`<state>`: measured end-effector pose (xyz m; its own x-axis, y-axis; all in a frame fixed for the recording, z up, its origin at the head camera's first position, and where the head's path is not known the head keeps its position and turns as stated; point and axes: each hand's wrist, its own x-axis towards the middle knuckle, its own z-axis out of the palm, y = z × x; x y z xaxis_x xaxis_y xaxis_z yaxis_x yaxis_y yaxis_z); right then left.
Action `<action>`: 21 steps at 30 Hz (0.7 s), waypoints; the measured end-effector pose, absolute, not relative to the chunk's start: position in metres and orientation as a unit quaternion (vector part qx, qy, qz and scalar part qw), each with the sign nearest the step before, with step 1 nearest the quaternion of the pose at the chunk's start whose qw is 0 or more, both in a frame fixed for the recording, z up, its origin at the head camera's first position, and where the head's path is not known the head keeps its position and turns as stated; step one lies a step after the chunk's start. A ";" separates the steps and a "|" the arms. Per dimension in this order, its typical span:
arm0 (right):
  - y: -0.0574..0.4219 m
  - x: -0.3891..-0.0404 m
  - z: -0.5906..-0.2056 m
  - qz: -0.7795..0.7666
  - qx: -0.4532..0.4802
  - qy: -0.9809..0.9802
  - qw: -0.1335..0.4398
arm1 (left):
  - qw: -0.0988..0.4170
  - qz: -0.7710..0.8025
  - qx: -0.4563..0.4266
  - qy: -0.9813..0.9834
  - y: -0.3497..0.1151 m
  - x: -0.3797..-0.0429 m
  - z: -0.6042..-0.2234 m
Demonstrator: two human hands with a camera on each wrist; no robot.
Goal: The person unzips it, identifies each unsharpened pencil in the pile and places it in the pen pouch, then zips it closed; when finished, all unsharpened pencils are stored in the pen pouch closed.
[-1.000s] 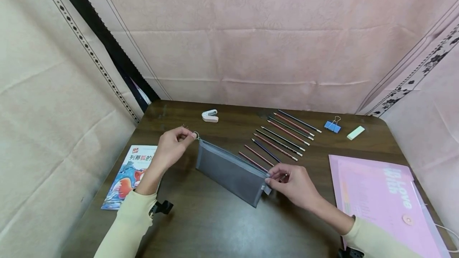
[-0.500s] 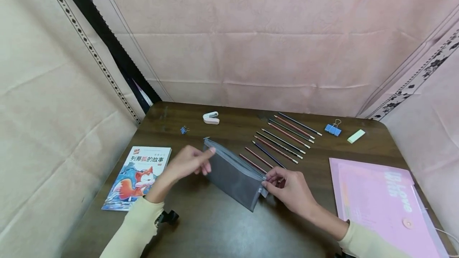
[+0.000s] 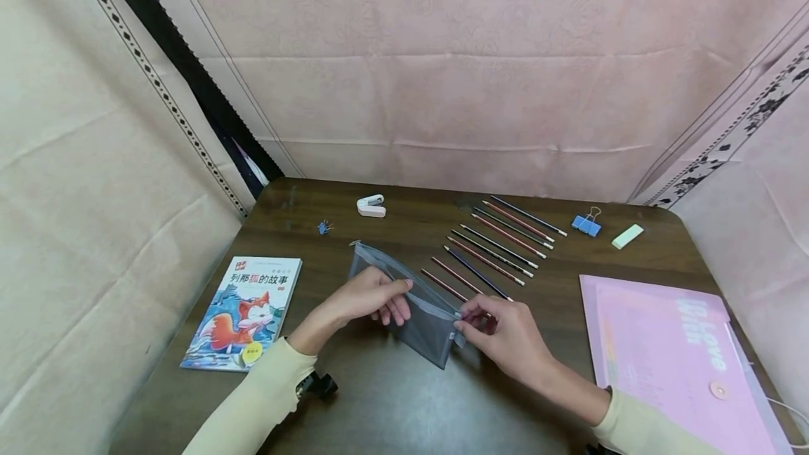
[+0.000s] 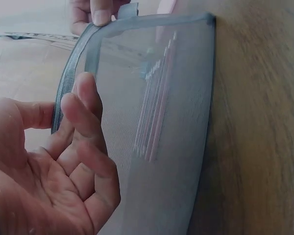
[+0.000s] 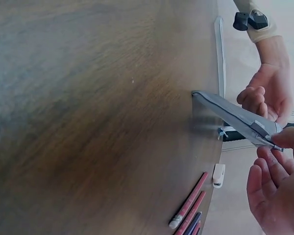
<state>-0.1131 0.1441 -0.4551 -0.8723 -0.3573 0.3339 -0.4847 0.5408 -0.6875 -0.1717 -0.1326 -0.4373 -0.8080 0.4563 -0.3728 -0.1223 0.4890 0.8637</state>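
A grey mesh zip pencil case [image 3: 428,337] is held up on edge over the dark table, its zipped top edge spread apart. My right hand [image 3: 505,332] pinches the top corner at its right end, beside a small fabric tab. At the middle of the near wall is my left hand [image 3: 369,297]. In the left wrist view its thumb touches the zipper edge [image 4: 68,93] while the bent fingers [image 4: 105,181] lie along the mesh outside. Several pencils [image 3: 493,258] lie in a slanted row just behind the case and show through the mesh in that view.
A fox storybook [image 3: 243,314] lies at left. Along the back are a small blue binder clip [image 3: 324,227], a white stapler [image 3: 371,206], a larger blue binder clip [image 3: 586,223] and a pale green eraser [image 3: 628,236]. A pink folder [image 3: 657,364] covers the right side.
My left hand has let go of the ring at the case's left corner and moved right to the middle of its near wall. The top edge gapes wider. My right hand keeps its pinch.
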 end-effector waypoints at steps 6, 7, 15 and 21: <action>0.146 -0.116 -0.458 0.427 0.229 -0.873 0.061 | 0.298 0.520 0.098 0.795 -0.137 -0.179 -0.440; 0.147 -0.116 -0.459 0.429 0.227 -0.872 0.057 | 0.294 0.520 0.093 0.797 -0.139 -0.179 -0.441; 0.149 -0.122 -0.462 0.449 0.210 -0.869 -0.015 | 0.286 0.542 0.076 0.786 -0.146 -0.181 -0.445; 0.161 -0.145 -0.467 0.449 0.198 -0.871 -0.031 | 0.290 0.554 0.070 0.777 -0.149 -0.183 -0.446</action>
<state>-0.1454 0.1608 -0.4668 -0.9196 -0.3731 0.1231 -0.3166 0.5184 -0.7944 -0.1826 -0.1491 -0.4455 -0.8217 0.4300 -0.3741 -0.2138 0.3758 0.9017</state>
